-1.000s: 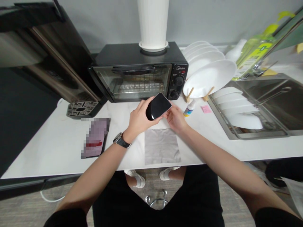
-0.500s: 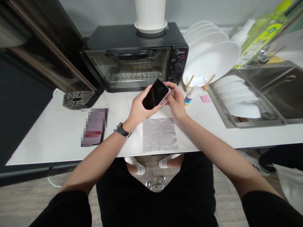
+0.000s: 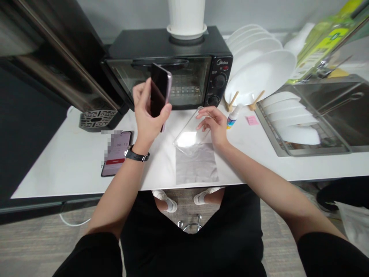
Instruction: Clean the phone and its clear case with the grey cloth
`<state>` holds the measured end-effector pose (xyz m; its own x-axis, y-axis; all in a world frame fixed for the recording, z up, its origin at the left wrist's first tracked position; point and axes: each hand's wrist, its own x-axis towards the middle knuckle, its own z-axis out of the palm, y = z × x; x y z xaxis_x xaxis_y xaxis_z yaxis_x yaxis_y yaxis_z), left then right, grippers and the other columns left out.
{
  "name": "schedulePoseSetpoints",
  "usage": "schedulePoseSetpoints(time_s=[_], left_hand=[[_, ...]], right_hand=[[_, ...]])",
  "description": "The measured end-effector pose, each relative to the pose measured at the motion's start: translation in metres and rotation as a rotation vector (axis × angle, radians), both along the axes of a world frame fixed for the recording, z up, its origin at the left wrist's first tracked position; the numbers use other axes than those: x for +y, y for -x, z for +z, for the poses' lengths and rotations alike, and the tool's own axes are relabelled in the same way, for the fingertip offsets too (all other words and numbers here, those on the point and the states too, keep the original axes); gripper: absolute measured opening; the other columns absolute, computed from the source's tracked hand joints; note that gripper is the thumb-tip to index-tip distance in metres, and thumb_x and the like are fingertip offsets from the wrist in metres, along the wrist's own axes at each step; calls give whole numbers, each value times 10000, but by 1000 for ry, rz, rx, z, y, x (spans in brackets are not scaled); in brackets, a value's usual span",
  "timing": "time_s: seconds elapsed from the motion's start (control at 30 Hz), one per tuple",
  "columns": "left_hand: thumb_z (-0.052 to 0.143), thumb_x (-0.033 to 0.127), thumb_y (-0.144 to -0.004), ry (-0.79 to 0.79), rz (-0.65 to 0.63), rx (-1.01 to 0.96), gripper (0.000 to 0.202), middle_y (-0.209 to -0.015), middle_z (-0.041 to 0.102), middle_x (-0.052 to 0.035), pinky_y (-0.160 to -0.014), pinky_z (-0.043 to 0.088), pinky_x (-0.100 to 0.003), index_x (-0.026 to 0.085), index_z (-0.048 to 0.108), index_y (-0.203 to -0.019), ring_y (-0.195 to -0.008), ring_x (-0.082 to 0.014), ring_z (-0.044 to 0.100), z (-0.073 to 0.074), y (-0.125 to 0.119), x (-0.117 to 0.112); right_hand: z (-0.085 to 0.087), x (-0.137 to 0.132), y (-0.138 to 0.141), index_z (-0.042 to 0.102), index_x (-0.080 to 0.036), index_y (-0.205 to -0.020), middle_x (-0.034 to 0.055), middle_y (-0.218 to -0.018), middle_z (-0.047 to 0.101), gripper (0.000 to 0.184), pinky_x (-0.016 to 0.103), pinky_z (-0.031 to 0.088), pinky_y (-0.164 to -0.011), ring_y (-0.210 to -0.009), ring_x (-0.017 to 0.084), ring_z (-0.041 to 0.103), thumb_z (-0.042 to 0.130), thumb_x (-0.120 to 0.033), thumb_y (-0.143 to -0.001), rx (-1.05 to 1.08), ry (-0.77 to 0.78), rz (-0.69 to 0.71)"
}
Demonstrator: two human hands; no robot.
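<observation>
Two things in play: left hand wrapped round a slick smartphone held upright by its edges, right hand spread at a light clear phone case on the worktop, overlapping a grey cloth, easiest held by its rim.

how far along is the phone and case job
Done: the phone is out of the clear case. In hand: the left hand holds the phone up, and the right hand touches the case. Left: the grey cloth lies flat, seemingly unused.
</observation>
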<state>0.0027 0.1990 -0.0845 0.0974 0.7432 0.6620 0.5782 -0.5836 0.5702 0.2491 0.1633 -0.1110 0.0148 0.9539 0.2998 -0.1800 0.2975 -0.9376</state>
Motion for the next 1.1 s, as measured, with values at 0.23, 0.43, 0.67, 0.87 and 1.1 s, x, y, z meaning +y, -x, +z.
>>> schedulePoseSetpoints(time_s=[0.23,0.43,0.67,0.87,1.1], left_hand=[[851,423,-787,130,-91,275,764,-1197,607,-65,-1114,516,-440,223,594,-1478,-1187,-274,629,-8,-26,-10],[820,433,-831,249,-327,372,588,-1244,674,-69,-1051,554,-408,263,677,-1375,-1159,-259,679,-24,-31,-9],[798,363,-868,280,-476,412,462,-1326,692,-76,-1089,544,-426,282,706,-1313,-1214,-259,685,-31,-33,-2],[838,376,-829,300,-505,382,564,-1341,719,-80,-1133,517,-458,311,687,-1369,-1273,-276,670,-38,-34,5],[785,407,-892,272,-519,426,586,-1448,686,-78,-1226,437,-478,286,636,-1445,-1413,-261,587,-34,-26,7]], right_hand=[[1,-5,-4,740,-289,-867,-10,-822,709,171,268,376,-472,-506,108,557,636,-422,-898,16,-45,8],[4,-6,0,768,-279,-893,-8,-835,741,144,269,392,-494,-528,114,583,643,-346,-869,1,-42,77],[6,-4,3,752,-277,-910,-4,-856,740,133,277,410,-503,-545,123,573,654,-362,-881,2,-20,106],[4,-3,2,740,-289,-926,-1,-881,734,129,294,450,-521,-567,136,593,676,-397,-897,2,-4,114],[0,4,0,736,-295,-949,-5,-910,740,202,291,487,-556,-587,138,634,721,-482,-874,-7,3,140]])
